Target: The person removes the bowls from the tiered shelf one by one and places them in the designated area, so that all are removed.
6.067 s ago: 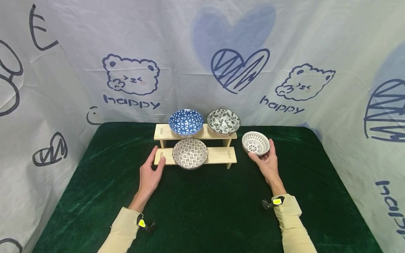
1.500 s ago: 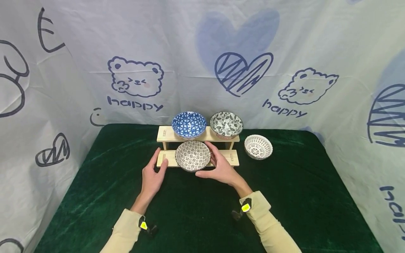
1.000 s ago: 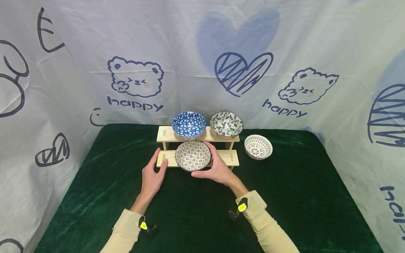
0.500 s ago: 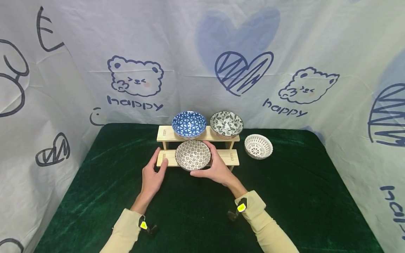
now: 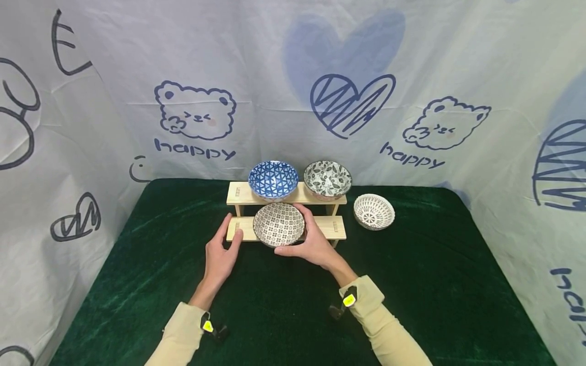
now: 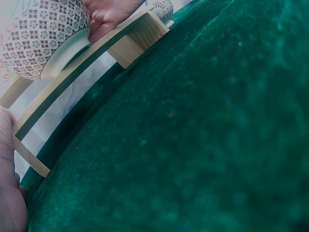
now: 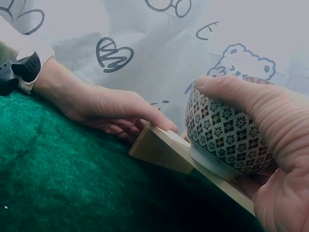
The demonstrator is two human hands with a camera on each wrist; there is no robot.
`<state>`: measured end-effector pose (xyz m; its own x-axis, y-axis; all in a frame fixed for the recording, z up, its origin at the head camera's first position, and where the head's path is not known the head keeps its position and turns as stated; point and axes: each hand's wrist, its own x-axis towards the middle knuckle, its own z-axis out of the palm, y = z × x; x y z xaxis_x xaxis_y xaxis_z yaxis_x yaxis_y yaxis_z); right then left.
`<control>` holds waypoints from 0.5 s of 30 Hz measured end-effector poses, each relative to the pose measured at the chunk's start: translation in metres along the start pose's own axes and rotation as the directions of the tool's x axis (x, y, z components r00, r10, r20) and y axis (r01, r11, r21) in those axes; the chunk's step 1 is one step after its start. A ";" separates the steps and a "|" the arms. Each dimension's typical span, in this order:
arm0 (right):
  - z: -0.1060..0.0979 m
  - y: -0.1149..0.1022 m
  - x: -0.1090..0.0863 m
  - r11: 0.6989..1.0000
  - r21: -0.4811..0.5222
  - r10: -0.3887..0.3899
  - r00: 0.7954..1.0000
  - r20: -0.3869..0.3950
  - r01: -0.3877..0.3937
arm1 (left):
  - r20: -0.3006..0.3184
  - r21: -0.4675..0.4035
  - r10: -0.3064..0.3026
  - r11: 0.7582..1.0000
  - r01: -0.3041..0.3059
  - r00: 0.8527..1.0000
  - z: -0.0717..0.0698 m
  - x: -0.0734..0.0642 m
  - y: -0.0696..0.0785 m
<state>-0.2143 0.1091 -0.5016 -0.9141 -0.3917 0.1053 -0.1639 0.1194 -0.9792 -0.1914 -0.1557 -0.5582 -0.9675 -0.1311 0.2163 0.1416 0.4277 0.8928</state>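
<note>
My right hand (image 5: 315, 244) grips a bowl with a small brown floral pattern (image 5: 278, 224), thumb along the near rim and fingers round its right side. This bowl's foot sits on the lower board of a two-step wooden stand (image 5: 326, 227), as the right wrist view (image 7: 227, 137) shows. At the lower board's left end, my left hand (image 5: 222, 254) holds the stand, its thumb on top and the other fingers curled past the edge. On the upper board stand a blue triangle-patterned bowl (image 5: 273, 180) and a grey-green leaf-patterned bowl (image 5: 327, 179).
Right of the stand, a smaller white bowl with dark dashes (image 5: 374, 212) rests on the dark green velvet cloth (image 5: 274, 310). A pale printed curtain (image 5: 270, 66) encloses the back and both sides.
The right hand has let go of the small white bowl at right and moved left to the brown-patterned bowl; its thumb then slid slightly left. The left hand stays on the stand.
</note>
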 end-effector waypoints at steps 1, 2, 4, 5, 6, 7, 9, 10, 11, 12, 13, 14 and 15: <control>0.000 0.000 0.000 1.000 -0.004 0.002 1.000 -0.002 -0.002 | 0.001 0.001 -0.001 1.000 0.001 1.000 0.000 0.000 0.000; 0.001 -0.001 0.000 1.000 -0.008 0.004 1.000 -0.005 -0.004 | 0.002 0.000 0.000 1.000 0.000 1.000 0.000 0.000 0.000; 0.001 -0.001 -0.001 1.000 -0.013 0.010 1.000 -0.009 -0.010 | 0.002 -0.003 -0.002 1.000 0.002 1.000 0.000 0.000 0.000; 0.001 -0.001 -0.001 1.000 -0.017 0.013 1.000 -0.012 -0.014 | 0.003 -0.002 -0.002 1.000 0.002 1.000 0.000 -0.001 0.000; 0.002 -0.001 -0.001 1.000 -0.020 0.016 1.000 -0.016 -0.016 | 0.005 -0.002 -0.003 1.000 0.003 1.000 0.000 0.000 0.000; 0.002 -0.001 -0.001 1.000 -0.022 0.017 1.000 -0.019 -0.017 | 0.006 -0.003 -0.003 1.000 0.003 1.000 0.000 0.000 0.001; 0.002 -0.001 -0.001 1.000 -0.025 0.016 1.000 -0.027 -0.017 | 0.007 -0.004 -0.003 1.000 0.003 1.000 0.000 0.000 0.001; 0.003 -0.001 -0.001 1.000 -0.025 0.012 0.999 -0.030 -0.013 | 0.008 -0.004 -0.002 1.000 0.002 1.000 0.000 0.000 0.001; 0.003 -0.001 -0.001 1.000 -0.025 0.007 0.999 -0.034 -0.007 | 0.008 -0.007 -0.001 1.000 0.001 1.000 0.000 0.000 0.001; 0.003 0.000 -0.001 1.000 -0.023 0.000 0.999 -0.038 -0.001 | 0.007 -0.008 0.000 1.000 0.000 1.000 0.000 0.000 0.001; 0.004 0.000 0.000 1.000 -0.025 -0.007 0.999 -0.043 0.006 | 0.005 -0.009 0.002 1.000 -0.002 1.000 0.000 0.000 0.000; 0.004 0.000 0.000 1.000 -0.025 -0.014 0.999 -0.047 0.013 | 0.004 -0.009 0.004 1.000 -0.004 1.000 0.000 0.000 0.000; 0.005 0.001 0.000 0.999 -0.025 -0.021 0.998 -0.052 0.020 | 0.003 -0.009 0.005 1.000 -0.005 1.000 0.000 0.000 0.000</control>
<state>-0.2124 0.1050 -0.5030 -0.9283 -0.3465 0.1347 -0.1911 0.1343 -0.9723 -0.1913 -0.1555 -0.5581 -0.9673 -0.1265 0.2197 0.1484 0.4202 0.8952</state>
